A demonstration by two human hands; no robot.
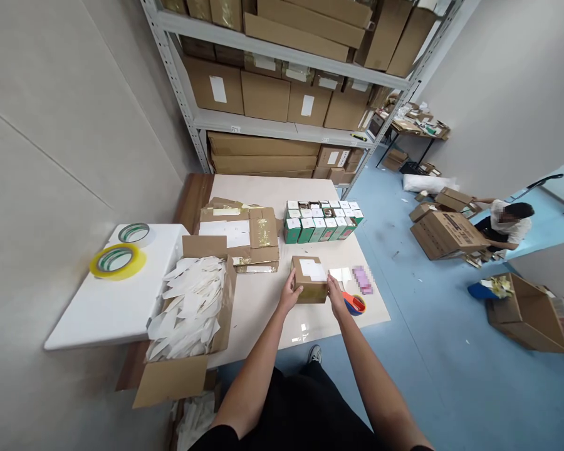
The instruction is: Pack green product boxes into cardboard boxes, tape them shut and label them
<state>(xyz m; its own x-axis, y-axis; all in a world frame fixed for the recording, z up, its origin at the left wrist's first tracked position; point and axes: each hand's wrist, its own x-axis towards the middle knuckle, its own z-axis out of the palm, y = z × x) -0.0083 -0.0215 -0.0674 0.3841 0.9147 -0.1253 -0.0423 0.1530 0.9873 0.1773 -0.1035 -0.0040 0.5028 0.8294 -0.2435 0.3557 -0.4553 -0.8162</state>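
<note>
A small brown cardboard box (309, 283) with a white label on top sits near the front edge of the white table (272, 188). My left hand (289, 294) grips its left side, fingers wrapped on the box. My right hand (336, 294) presses against its right side. Just right of the box lie white slips (342, 274), and a red and blue tape dispenser (355, 304) rests beside my right hand.
Rows of green-and-white cartons (320, 221) stand behind the box. A flat brown package (244, 235) and an open box of white packets (192, 307) lie to the left. Tape rolls (117, 260) sit on a white side board. Shelves of cartons stand behind; a person (505, 222) sits on the floor at right.
</note>
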